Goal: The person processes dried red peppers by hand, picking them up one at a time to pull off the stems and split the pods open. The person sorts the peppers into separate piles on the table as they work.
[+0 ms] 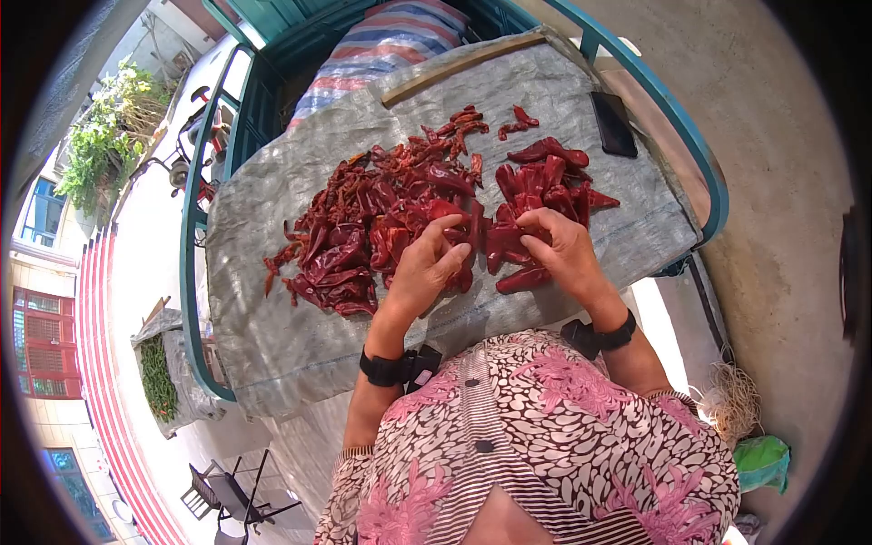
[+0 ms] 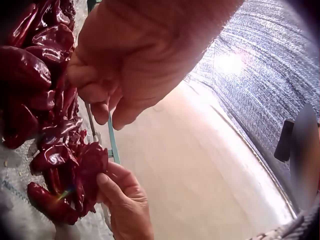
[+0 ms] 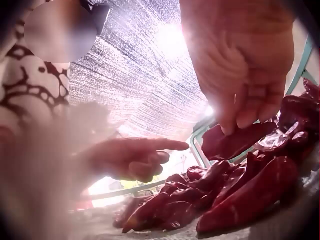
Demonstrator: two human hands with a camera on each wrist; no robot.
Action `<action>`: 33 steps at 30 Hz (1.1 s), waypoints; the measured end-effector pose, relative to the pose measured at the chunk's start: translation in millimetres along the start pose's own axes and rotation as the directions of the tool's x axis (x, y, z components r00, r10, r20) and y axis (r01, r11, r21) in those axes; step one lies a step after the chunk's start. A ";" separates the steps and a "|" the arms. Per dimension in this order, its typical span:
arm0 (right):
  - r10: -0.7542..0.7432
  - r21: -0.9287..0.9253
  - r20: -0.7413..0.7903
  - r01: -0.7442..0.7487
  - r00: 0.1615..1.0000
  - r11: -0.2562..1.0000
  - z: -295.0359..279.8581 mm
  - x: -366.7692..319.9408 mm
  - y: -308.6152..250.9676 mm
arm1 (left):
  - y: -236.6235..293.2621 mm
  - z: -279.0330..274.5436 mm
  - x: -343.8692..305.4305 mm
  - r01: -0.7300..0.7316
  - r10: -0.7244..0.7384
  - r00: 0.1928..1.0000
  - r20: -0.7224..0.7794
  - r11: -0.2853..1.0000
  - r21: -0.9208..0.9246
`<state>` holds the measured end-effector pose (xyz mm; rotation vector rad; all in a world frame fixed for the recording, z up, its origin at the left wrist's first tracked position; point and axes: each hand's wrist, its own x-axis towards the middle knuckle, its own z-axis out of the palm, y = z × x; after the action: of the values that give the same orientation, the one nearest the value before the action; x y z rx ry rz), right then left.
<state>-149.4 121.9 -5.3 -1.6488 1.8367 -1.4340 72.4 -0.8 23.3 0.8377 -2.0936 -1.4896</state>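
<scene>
My right hand pinches a dark red dried chili pepper between thumb and fingers, over the smaller pile of chili peppers. My left hand is at the near right edge of the larger chili pile. Its index finger is extended and the other fingers bend in, with nothing seen between thumb and fingertips. In the left wrist view, the left hand is above the right hand. Glossy, flattened chilies lie close beside both hands.
The chilies lie on a grey woven sheet spread over a teal-railed cart. A phone, a wooden strip and a striped sack lie toward the far side. A few shrivelled chilies sit apart.
</scene>
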 end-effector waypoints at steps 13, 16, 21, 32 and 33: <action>-0.061 -0.211 0.028 0.066 0.998 0.975 26.6 7.7 5.1 | -6.6 -22.5 7.7 -0.061 0.007 0.905 -0.425 0.992 -0.114; -0.135 -0.263 0.100 0.157 0.986 0.952 33.5 7.3 12.1 | -9.3 -21.2 5.8 -0.082 0.043 0.924 -0.380 0.993 -0.085; 0.015 -0.110 0.106 -0.003 0.994 0.994 21.1 16.8 4.3 | -9.6 -6.4 2.8 -0.088 0.089 0.996 -0.010 0.996 0.025; 0.020 -0.088 0.055 -0.015 0.998 0.996 -6.0 -0.1 -32.1 | -10.8 -6.6 6.2 -0.028 0.061 0.980 -0.187 0.984 0.177; -0.009 -0.167 0.122 0.030 0.993 0.986 -8.5 -7.3 -24.4 | -11.5 -10.1 5.9 -0.017 0.052 0.963 -0.264 0.991 0.131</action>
<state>-139.2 135.8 15.2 -1.7948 1.9236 -1.1857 77.4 -14.5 15.8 0.9845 -2.0040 -1.1611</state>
